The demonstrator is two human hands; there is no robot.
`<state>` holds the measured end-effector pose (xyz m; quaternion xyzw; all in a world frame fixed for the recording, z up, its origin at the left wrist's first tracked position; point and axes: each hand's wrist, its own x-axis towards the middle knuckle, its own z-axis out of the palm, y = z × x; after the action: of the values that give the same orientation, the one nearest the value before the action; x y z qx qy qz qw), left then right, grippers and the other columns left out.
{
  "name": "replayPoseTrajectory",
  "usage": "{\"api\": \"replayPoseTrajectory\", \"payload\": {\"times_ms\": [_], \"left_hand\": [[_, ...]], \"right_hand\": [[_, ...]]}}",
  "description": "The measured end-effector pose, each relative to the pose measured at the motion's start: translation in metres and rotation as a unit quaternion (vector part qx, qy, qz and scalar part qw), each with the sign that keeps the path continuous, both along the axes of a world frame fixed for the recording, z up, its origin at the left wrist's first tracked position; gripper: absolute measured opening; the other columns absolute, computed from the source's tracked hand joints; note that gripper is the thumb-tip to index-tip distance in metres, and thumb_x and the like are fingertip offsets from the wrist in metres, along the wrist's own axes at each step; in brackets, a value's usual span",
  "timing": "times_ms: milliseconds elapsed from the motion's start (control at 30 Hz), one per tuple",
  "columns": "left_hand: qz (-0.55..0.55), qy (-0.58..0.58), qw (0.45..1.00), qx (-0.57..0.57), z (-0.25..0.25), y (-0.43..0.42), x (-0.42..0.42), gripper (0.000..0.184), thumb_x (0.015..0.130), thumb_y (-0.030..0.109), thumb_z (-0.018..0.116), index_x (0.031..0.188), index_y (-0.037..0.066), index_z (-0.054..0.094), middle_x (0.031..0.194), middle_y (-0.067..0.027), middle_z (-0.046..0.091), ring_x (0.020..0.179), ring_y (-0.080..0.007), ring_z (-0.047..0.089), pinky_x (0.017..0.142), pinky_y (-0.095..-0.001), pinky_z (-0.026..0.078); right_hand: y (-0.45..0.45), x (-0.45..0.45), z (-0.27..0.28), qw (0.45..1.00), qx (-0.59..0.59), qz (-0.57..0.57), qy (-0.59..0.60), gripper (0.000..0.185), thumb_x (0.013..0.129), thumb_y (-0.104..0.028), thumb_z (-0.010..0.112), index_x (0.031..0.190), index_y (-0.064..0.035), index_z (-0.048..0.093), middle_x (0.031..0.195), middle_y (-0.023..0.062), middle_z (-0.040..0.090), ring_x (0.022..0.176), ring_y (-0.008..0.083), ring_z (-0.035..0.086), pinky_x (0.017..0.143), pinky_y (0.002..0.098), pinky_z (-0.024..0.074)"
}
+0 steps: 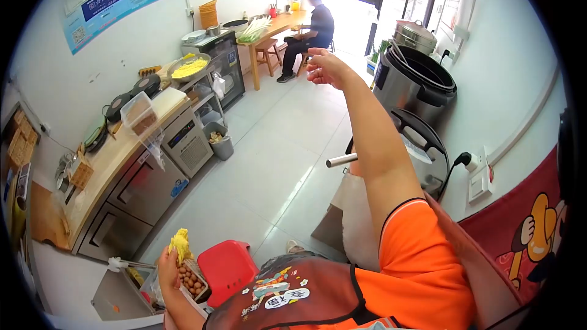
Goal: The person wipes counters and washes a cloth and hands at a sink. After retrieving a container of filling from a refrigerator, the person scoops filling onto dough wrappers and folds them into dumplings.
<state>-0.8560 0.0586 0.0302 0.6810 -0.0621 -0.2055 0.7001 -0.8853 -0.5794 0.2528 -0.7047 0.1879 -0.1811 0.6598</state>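
My left hand [169,271] is at the lower left, its fingers closed round a crumpled yellow cloth [180,244]. Just below that hand, a box of brown eggs [191,281] stands beside a red plastic stool [227,272]. My right arm reaches far forward, and my right hand [328,68] hangs in the air over the floor with its fingers loosely bent and apart. It holds nothing that I can see. Beyond it, a person in dark clothes [319,21] sits at a wooden table [281,22].
Along the left runs a wooden counter [101,168] with a clear plastic container [139,113] and a bowl of yellow food [191,67]. A grey bin [218,142] stands on the tiled floor. Large cookers [416,82] and a steamer pot [416,35] line the right wall.
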Motion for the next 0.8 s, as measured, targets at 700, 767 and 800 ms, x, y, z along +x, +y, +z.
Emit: {"api": "replayPoseTrajectory", "payload": {"times_ms": [700,767,800], "left_hand": [[-0.161,-0.069,0.981,0.078,-0.071,-0.275,0.336,0.027,0.097,0.02,0.05,0.107,-0.001,0.064,0.092,-0.0024,0.063,0.081,-0.0087,0.055,0.07,-0.0258,0.044],[-0.209,-0.065,0.975,0.022,-0.047,-0.322,0.367,0.028,0.098,0.021,0.05,0.109,-0.001,0.063,0.096,-0.003,0.063,0.083,-0.0092,0.056,0.073,-0.0257,0.045],[-0.236,-0.061,0.97,-0.01,-0.03,-0.346,0.378,0.028,0.098,0.022,0.05,0.109,-0.001,0.062,0.097,-0.003,0.063,0.084,-0.0093,0.056,0.074,-0.0256,0.046]], "right_hand": [[-0.005,0.259,-0.167,0.95,-0.038,0.166,0.26,0.066,0.094,-0.054,0.052,0.132,-0.0007,0.045,0.117,0.0216,0.062,0.085,0.0294,0.07,0.066,0.0369,0.0591],[0.064,0.274,-0.187,0.956,-0.023,0.185,0.225,0.064,0.093,-0.052,0.054,0.131,-0.0011,0.046,0.116,0.0207,0.062,0.092,0.0275,0.069,0.074,0.0356,0.0583],[0.087,0.282,-0.191,0.961,-0.028,0.184,0.204,0.062,0.094,-0.051,0.055,0.129,-0.0008,0.047,0.113,0.0198,0.063,0.092,0.0261,0.068,0.076,0.0349,0.0578]]}}
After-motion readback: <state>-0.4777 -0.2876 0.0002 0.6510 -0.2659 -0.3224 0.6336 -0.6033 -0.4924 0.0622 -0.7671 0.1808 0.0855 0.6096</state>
